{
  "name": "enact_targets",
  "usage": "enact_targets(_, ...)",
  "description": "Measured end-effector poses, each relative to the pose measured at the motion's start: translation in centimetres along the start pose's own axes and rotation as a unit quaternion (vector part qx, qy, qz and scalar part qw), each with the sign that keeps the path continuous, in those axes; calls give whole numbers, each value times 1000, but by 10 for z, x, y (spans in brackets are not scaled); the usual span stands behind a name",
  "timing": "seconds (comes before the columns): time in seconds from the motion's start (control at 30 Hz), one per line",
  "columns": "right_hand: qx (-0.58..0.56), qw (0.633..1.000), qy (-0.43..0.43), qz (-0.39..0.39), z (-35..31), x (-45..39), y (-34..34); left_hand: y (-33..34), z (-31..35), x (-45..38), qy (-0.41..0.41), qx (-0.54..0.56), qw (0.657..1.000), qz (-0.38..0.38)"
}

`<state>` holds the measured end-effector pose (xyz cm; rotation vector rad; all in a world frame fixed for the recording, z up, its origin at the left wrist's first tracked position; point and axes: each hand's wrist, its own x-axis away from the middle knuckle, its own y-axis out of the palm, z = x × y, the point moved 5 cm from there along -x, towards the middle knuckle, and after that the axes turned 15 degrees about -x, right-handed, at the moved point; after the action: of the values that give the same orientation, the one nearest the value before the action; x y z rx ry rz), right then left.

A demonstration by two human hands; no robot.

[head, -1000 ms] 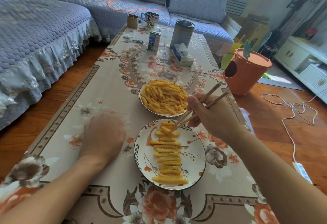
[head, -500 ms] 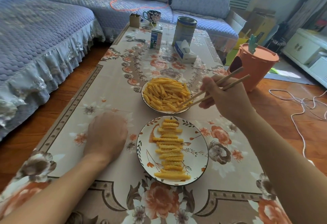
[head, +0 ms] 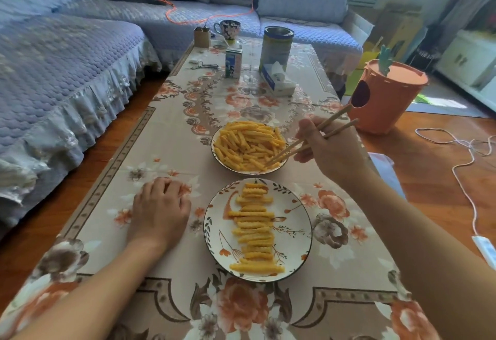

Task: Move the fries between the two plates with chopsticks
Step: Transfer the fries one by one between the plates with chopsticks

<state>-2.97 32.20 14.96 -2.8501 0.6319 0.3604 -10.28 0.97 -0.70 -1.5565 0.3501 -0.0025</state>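
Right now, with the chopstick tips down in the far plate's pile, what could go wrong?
1. The fries lie heaped and crossed, so the chopsticks in the right hand may pinch two or slip.
2. A fry dropped in transit could hit the neat row on the near plate.
3. The left hand rests on the tablecloth, steadying neither plate.

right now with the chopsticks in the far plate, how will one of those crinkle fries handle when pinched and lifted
Probably stiff: the fries lie straight in the far plate. Ridged sides should help the chopsticks grip. Likely light, though a hard pinch by the right hand might snap one.

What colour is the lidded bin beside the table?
Orange, with a green leaf handle; head view shows the round plastic bin.
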Motion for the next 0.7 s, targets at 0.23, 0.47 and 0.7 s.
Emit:
enact_targets(0.23, 33, 999, 3, -11, 23, -3, 23, -1, 0, 1, 0, 5, 1000, -3)
enact_targets(0.47, -3, 1000, -9, 17, -11, 9, 0, -2, -1, -1, -2, 1, 1000, 3)
enact_targets(0.7, 75, 991, 9, -114, -20, 48, 20, -1, -1, -1, -9, 9, 1000, 7)
